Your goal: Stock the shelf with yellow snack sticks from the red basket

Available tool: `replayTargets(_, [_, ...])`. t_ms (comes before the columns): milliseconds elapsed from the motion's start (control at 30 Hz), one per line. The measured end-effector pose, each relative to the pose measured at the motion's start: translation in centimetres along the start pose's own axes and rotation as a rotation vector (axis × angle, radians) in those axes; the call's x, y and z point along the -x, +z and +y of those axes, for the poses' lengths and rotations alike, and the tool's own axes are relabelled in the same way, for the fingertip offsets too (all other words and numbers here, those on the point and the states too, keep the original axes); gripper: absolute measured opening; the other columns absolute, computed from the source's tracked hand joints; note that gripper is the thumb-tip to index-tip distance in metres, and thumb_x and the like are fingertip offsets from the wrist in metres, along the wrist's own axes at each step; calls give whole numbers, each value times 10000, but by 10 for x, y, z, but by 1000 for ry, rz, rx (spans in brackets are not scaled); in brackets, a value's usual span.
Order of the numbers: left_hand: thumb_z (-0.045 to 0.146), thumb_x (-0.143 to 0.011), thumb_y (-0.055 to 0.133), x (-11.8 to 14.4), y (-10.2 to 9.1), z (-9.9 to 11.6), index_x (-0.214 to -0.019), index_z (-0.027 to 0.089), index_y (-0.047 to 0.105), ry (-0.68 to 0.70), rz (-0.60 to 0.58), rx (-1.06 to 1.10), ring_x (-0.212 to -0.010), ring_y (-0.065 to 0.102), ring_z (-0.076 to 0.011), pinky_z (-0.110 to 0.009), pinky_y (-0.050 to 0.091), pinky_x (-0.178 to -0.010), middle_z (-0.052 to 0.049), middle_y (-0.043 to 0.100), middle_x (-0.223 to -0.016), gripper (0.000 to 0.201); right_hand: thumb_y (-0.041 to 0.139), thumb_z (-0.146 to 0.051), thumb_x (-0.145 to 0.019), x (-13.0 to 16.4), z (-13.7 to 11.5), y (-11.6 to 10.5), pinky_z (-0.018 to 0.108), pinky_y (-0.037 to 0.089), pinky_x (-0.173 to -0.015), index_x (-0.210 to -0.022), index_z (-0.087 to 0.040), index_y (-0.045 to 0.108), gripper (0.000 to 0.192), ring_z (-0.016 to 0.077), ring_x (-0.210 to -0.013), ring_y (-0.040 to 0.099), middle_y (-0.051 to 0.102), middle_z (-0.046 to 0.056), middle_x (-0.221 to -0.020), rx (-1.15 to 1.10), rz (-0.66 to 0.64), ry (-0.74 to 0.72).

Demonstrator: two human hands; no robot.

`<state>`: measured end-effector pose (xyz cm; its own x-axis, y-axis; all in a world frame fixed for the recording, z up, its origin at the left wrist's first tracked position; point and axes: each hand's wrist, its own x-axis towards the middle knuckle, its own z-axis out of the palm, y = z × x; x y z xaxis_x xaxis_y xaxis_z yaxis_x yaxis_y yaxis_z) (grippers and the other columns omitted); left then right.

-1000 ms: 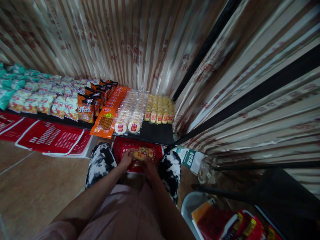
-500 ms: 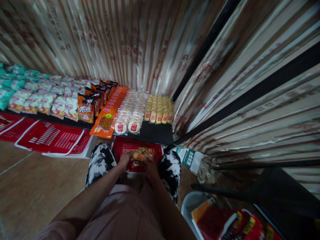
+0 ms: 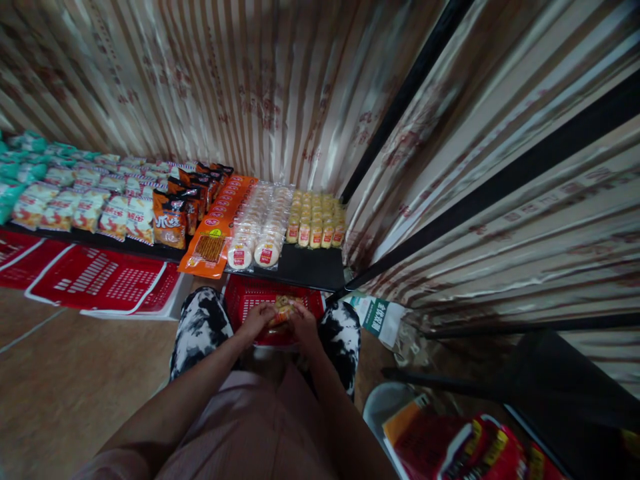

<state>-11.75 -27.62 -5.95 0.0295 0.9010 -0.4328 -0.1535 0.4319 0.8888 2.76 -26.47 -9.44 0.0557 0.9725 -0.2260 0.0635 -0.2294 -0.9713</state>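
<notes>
Gathering small yellow snack packs (image 3: pixel 281 312) | both hands, left hand (image 3: pixel 255 321) and right hand (image 3: pixel 303 325), pinch them over red basket (image 3: pixel 245 300) between knees | next: likely lifting to shelf row (image 3: pixel 315 223), needing firm grip

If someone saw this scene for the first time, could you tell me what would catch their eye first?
Probably the low black shelf against the striped curtain, packed with neat rows of snack packets. Just below it, the left hand and right hand together hold yellow packets over a red basket.
</notes>
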Motion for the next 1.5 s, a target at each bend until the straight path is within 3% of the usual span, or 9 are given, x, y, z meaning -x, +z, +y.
replayTargets(200, [354,-578,696,-4,4,-2,-790,154,607,54,-67,-81,-696,583,-146,-263,448,-680,-22,647,-757,304,549,-279,-608,-5,-20,-6,360,498,-829,-949,-186,623,361,211,-911,632,683,61,-972,-24,-80,21])
replayTargets(633, [370,-597,677,-3,19,13,-805,147,587,130,-75,-1,-667,585,-136,-260,455,-655,-21,646,-727,317,637,-324,-595,-8,-48,-10,335,508,-818,-960,-182,583,395,184,-850,642,670,63,-939,-21,75,26])
replayTargets(800, [321,-642,631,-3,25,26,-825,146,594,180,2,-16,-677,586,-140,-262,465,-663,-22,644,-736,256,639,-346,-608,-3,-53,-6,336,515,-795,-912,-180,604,349,187,-823,643,672,66,-903,-2,104,-11])
replayTargets(1033, [268,-703,579,-12,29,39,-847,157,645,333,206,-277,-749,554,-140,-278,451,-752,-33,573,-806,193,590,-344,-683,1,-60,-5,312,513,-765,-955,-191,618,313,173,-806,638,675,55,-913,84,41,-97])
replayTargets(1267, [265,-718,566,-24,34,46,-887,144,641,369,207,-336,-759,538,-143,-283,436,-763,-36,544,-801,221,544,-317,-720,-10,-68,-9,287,495,-696,-971,-214,637,286,142,-665,600,659,11,-820,330,104,-159])
replayTargets(1500, [229,-710,574,-30,41,52,-906,144,556,310,224,-237,-667,519,-104,-235,446,-670,2,543,-742,214,526,-314,-735,-21,-66,-11,288,495,-695,-998,-219,627,297,145,-660,609,660,15,-849,363,131,-177])
